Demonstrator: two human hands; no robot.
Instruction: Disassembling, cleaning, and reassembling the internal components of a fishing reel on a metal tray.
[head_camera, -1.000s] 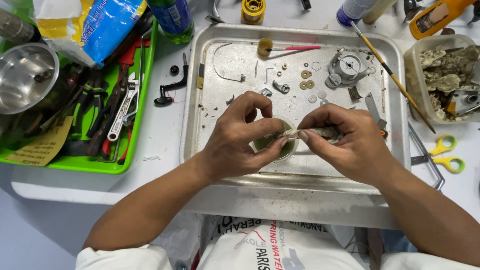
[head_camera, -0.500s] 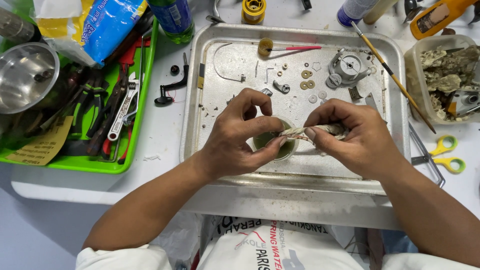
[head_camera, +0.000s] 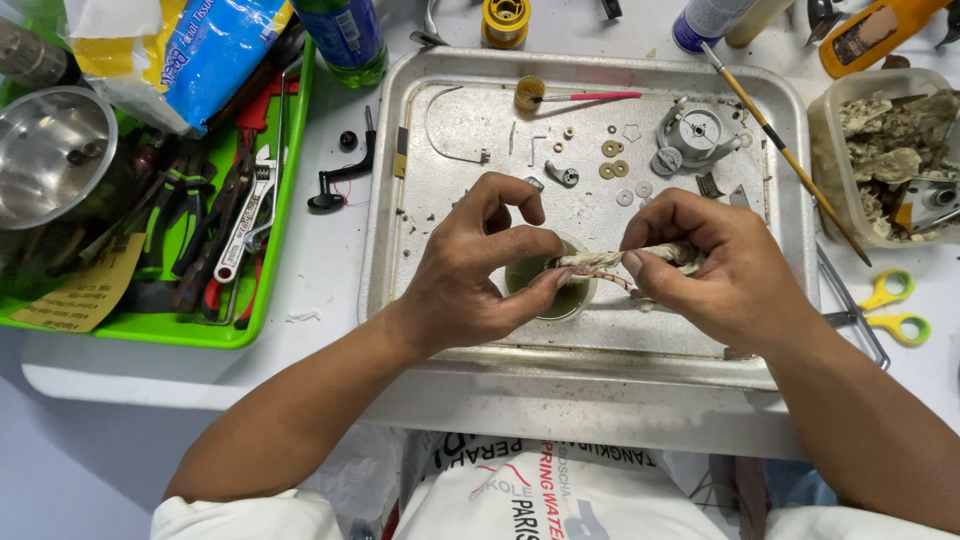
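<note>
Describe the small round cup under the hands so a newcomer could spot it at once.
Start at the big metal tray in the middle of the table. Near its front edge, between the left hand and right hand, sits a small round cup. It alone is green inside; the nearby washers are flat and tiny.

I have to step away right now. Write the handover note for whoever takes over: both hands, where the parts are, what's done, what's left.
Left hand: thumb and fingers pinch the tip of a frayed, dirty rag-wrapped stick over a small round cup of greenish liquid.
Right hand: grips the other end of the stick.
Parts: both hands work over the metal tray; washers, a round grey housing and small loose bits lie at its far side. Thin brush leans across the tray's right rim.
Done: the mechanism lies taken apart.
Left: the loose parts are still spread out, unassembled; how clean they are I cannot tell.
</note>
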